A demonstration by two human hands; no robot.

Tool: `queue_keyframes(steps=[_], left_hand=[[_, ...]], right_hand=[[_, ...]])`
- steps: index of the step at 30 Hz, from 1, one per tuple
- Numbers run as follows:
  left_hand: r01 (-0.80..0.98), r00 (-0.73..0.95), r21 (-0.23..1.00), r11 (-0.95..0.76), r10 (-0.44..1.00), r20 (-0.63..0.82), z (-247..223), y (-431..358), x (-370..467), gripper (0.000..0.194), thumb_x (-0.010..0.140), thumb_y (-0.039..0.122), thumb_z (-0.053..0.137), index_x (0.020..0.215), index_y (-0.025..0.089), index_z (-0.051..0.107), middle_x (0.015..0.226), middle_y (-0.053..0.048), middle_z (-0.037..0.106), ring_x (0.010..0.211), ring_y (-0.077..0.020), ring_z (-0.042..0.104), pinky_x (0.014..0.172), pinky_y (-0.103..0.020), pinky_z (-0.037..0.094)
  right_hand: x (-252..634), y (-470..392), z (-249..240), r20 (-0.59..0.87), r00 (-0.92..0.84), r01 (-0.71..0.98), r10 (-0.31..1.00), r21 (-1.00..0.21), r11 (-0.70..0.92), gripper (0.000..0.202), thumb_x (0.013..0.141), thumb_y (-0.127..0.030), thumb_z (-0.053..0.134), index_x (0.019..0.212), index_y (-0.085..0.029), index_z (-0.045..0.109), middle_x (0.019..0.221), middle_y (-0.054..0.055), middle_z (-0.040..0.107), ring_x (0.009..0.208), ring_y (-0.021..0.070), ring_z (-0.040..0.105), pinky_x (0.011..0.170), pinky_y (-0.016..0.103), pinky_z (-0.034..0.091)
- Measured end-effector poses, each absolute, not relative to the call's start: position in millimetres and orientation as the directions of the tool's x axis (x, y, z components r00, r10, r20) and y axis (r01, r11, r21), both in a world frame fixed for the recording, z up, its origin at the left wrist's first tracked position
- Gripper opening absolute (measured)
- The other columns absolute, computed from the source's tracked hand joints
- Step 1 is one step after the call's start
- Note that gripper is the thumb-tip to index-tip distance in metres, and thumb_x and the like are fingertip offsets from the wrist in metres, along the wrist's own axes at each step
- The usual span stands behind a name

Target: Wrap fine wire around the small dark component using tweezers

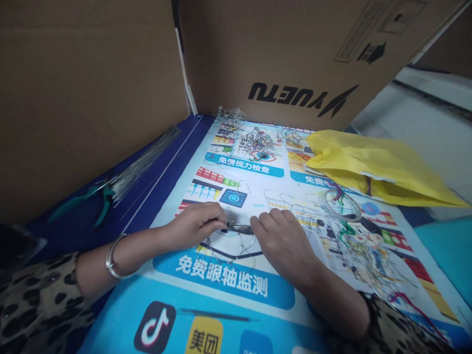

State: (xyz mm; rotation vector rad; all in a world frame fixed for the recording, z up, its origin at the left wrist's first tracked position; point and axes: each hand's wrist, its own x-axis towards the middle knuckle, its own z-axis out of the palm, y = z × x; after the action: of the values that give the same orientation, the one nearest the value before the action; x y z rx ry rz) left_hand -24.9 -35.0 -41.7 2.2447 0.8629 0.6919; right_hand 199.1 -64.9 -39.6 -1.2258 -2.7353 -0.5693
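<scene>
The left hand (204,226) pinches the dark end of a slim, shiny, grey metal tool (241,229); the right hand (282,241) grips its other end, likely steadying it. The tool's long axis runs crosswise between them, narrow end apparently leftward. Beyond the right hand lies a yellow bag (372,160).

Metal piece (241,228) between fingers: one end hidden in right hand (283,241), other too small to read at left fingers (218,216). Wire tangle (258,139) beyond fingers: blurred. Dark object (18,247), far left of fingers: blurred, cut off by edge.
</scene>
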Motion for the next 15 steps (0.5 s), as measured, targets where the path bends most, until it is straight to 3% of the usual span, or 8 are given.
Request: queue_keyframes(steps=[6,15], left_hand=[[0.346,0.711,0.616,-0.708,0.626,0.321,-42.2,-36.4,-25.4,0.015,0.087,0.02,0.044,0.077,0.015,0.053,0.072,-0.003,0.056,0.072,-0.0125,0.051,0.067,-0.024,0.041],[0.341,0.72,0.583,-0.737,0.604,0.343,-43.2,-37.0,-25.9,0.014,0.088,0.02,0.044,0.077,0.015,0.052,0.072,-0.003,0.056,0.071,-0.0124,0.051,0.066,-0.024,0.041]], right_hand=[[197.8,-66.4,-39.1,0.233,-0.675,0.734,0.7,0.303,0.608,0.012,0.081,-0.015,0.048,0.088,-0.016,0.058,0.073,0.004,0.052,0.071,0.0191,0.039,0.064,0.034,0.024],[195.2,-67.1,-37.4,0.264,-0.69,0.723,0.674,0.302,0.621,0.013,0.082,-0.014,0.047,0.087,-0.015,0.059,0.072,0.004,0.051,0.07,0.0187,0.038,0.063,0.034,0.024]])
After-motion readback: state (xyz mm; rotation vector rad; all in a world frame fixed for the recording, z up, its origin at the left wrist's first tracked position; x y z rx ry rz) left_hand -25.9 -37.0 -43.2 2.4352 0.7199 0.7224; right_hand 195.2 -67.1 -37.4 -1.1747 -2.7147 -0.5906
